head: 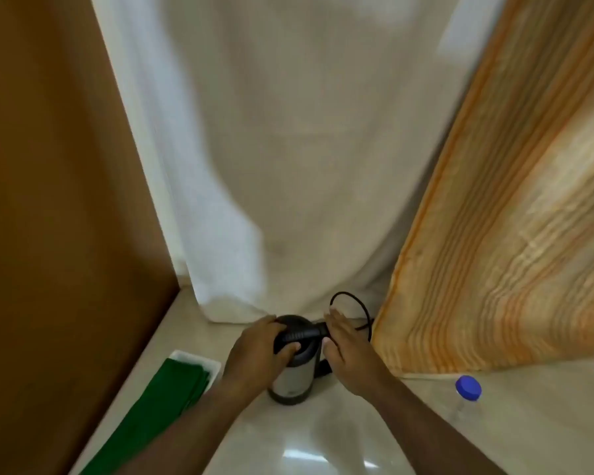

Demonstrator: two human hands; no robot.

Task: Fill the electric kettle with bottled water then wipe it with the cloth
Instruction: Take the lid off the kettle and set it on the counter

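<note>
A steel electric kettle (294, 380) with a black lid and handle stands on the pale stone counter (323, 440). My left hand (258, 351) grips the lid's left side, thumb on top. Right of the kettle, my right hand (347, 351) is flat with fingers spread, touching or just beside the handle. A clear water bottle (467, 397) with a blue cap stands at the right, apart from both hands. To the left a green cloth (158, 406) lies stretched out, its far end on a white tray (199, 359).
The kettle's black cord (352, 299) loops behind it. A white curtain (288, 166) hangs at the back, an orange striped curtain (511, 234) at the right and a brown wooden panel (55, 200) at the left.
</note>
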